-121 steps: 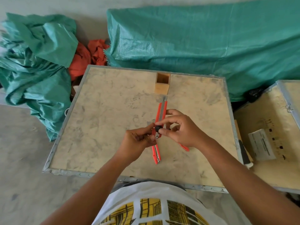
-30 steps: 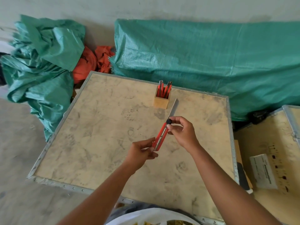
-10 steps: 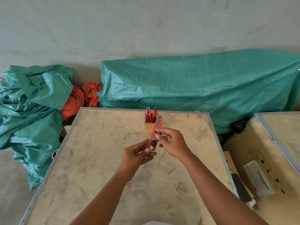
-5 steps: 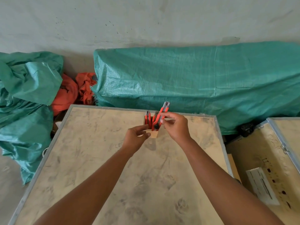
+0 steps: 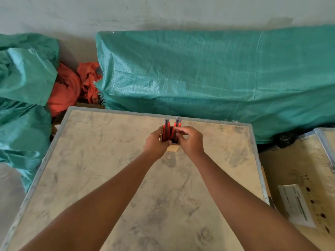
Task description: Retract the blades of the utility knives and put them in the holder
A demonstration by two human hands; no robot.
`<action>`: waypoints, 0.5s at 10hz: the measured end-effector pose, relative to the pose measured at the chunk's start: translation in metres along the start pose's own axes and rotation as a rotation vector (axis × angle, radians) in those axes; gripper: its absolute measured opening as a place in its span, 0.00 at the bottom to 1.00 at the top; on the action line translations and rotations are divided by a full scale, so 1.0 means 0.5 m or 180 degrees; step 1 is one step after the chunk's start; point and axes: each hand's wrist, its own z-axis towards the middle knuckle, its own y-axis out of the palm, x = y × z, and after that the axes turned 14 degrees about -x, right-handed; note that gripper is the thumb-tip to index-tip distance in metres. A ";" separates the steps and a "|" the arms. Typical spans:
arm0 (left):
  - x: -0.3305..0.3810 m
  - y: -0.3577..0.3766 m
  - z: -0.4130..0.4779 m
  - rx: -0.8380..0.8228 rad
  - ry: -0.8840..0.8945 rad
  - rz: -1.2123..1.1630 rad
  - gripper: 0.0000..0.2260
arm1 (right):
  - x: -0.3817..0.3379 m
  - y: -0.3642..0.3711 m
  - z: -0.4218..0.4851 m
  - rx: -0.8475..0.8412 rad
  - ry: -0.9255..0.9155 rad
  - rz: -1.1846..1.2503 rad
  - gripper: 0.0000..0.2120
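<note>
Last knife (image 5: 176, 128) going into holder (image 5: 173, 148) w/ right hand (image 5: 190, 141) pinching it; left hand (image 5: 156, 142) gripping holder. Next: let go, withdraw both.

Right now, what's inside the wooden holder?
Red utility knives stand upright in the wooden holder, tops sticking out above its rim. The left hand and right hand cover its sides, so the exact count and the knives' lower ends are hidden.
</note>
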 end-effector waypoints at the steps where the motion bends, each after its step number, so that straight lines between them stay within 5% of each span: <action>1: 0.007 0.001 -0.013 0.0027 0.0038 0.0017 0.26 | 0.000 0.001 -0.007 0.0030 -0.0004 -0.0013 0.14; 5: -0.024 0.009 -0.086 0.0140 0.0114 0.0005 0.26 | -0.143 -0.158 -0.029 0.0300 -0.0092 0.0989 0.14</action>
